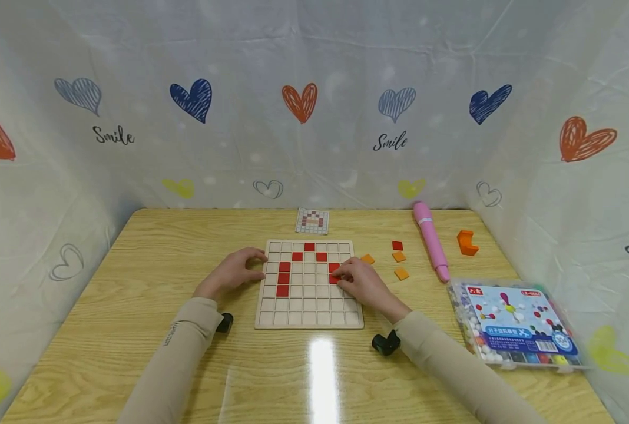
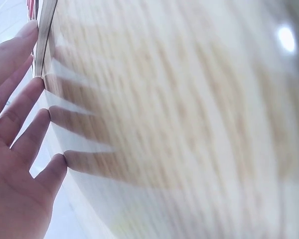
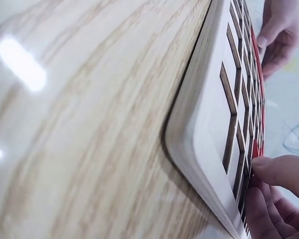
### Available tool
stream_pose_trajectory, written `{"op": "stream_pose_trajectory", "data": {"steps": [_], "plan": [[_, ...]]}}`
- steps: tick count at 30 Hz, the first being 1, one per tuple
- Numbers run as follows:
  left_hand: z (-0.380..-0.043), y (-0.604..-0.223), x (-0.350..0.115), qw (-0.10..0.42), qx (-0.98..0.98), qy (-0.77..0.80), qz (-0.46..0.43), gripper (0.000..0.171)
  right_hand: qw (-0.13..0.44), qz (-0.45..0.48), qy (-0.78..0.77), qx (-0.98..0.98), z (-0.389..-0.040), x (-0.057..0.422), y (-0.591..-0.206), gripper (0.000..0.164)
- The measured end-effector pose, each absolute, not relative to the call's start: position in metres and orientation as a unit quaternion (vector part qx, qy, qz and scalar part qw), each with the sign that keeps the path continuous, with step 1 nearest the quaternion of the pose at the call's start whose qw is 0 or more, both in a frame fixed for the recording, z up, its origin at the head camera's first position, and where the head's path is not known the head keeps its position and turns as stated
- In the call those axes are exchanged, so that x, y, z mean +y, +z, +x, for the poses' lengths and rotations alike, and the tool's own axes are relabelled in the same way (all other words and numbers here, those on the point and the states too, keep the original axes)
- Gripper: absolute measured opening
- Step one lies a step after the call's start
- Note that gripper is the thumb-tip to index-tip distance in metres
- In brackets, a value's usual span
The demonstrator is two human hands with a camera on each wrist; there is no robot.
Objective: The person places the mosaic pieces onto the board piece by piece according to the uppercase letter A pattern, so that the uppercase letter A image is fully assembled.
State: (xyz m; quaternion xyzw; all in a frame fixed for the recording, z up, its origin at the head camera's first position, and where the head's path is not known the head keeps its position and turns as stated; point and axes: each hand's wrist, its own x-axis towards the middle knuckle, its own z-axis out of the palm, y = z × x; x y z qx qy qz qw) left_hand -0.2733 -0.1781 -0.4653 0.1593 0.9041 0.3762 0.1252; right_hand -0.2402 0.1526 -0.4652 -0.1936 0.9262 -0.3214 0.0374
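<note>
A wooden grid board (image 1: 298,321) lies on the table, with several red square tiles (image 1: 284,278) set in its cells. My left hand (image 1: 234,272) rests at the board's left edge, thumb and fingertips spread against it. In the left wrist view its fingers (image 2: 27,137) look fairly straight and hold nothing. Over the board's right side, my right hand (image 1: 364,285) pinches a red tile (image 1: 333,279) with thumb and fingertips, low at its cell. Those fingertips partly cover the tile in the right wrist view.
Behind the board lies a pattern card (image 1: 313,222). To the right are a loose red tile (image 1: 397,245), several orange tiles (image 1: 401,274), a pink stick-like object (image 1: 431,241), an orange bracket-shaped piece (image 1: 467,242) and a clear box of coloured balls (image 1: 521,324).
</note>
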Motion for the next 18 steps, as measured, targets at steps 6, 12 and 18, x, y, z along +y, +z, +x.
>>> {"op": "stream_pose_trajectory", "data": {"steps": [6, 12, 18], "plan": [[-0.2738, -0.4666, -0.1787, 0.125, 0.903, 0.379, 0.16, 0.038, 0.035, -0.194, -0.308, 0.931, -0.2403, 0.1515, -0.4657, 0.018], [-0.2739, -0.4656, -0.1787, 0.125, 0.9, 0.385, 0.159, 0.038, 0.024, -0.199, -0.311, 0.929, -0.2398, 0.1516, -0.4675, 0.017], [-0.2732, -0.4652, -0.1783, 0.13, 0.899, 0.39, 0.152, 0.038, 0.02, -0.203, -0.321, 0.925, -0.2384, 0.1531, -0.4675, 0.015]]}}
